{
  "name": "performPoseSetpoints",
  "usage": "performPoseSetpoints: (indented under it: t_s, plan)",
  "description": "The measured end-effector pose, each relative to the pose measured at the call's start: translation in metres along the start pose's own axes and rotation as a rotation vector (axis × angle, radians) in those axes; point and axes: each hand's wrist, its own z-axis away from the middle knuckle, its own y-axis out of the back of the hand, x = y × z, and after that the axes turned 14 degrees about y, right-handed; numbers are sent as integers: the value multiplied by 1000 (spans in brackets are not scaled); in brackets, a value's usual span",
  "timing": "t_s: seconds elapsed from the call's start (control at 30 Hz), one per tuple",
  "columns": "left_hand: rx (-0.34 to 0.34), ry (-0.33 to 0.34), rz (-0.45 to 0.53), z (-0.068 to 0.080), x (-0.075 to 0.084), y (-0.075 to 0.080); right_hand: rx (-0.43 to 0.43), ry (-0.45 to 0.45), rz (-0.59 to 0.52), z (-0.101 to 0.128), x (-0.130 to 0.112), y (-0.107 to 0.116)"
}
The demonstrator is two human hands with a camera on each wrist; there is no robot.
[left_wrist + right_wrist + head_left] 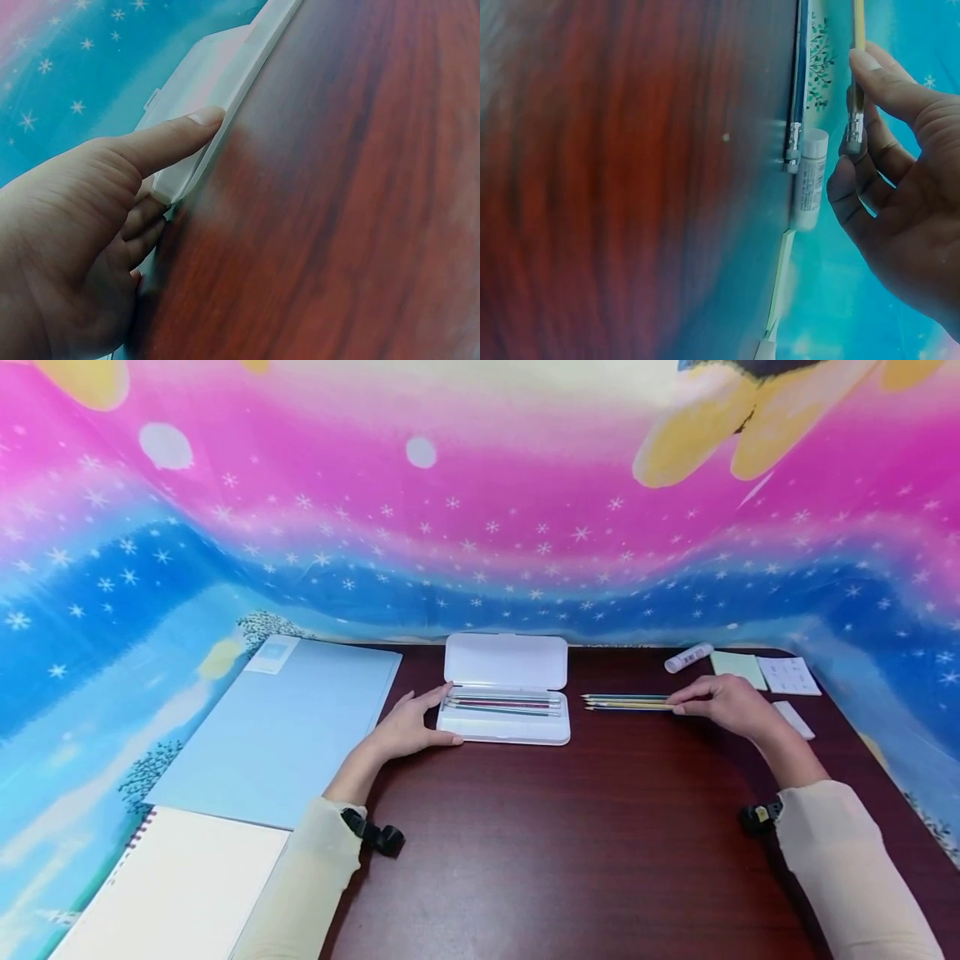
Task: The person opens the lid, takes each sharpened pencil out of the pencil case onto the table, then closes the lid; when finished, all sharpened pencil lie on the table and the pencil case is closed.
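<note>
A white pencil case (504, 730) lies with its lid (506, 662) raised, several pencils (502, 703) inside along its back half. My left hand (408, 724) grips the case's left end, thumb at the front edge and index finger near the hinge; the left wrist view shows the thumb (176, 139) against the rim. To the right of the case, my right hand (723, 703) pinches a yellow pencil (630, 702) near its eraser end. In the right wrist view this pencil (859, 30) is raised off the table, while dark blue pencils (800, 67) lie on the wood.
A glue stick (688, 657), a green note pad (738, 669), a white patterned pad (787, 676) and a white eraser-like block (793, 720) lie at the back right. A blue folder (292, 727) and a spiral notebook (172, 885) cover the left side. A printed curtain (480, 527) stands behind the table.
</note>
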Motion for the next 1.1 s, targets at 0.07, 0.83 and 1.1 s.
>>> performPoseSetpoints:
  t_s: [0.07,0.83,1.1]
  plan:
    - [-2,2,1,1,0,1,-24,6,8,-1,2,-2]
    - [-7,16,5,-2,-1,1,-155,-18,81,-13,-4,-8]
    - [-4,17,-8,-1,0,0,-157,31,175,-15,-10,-13]
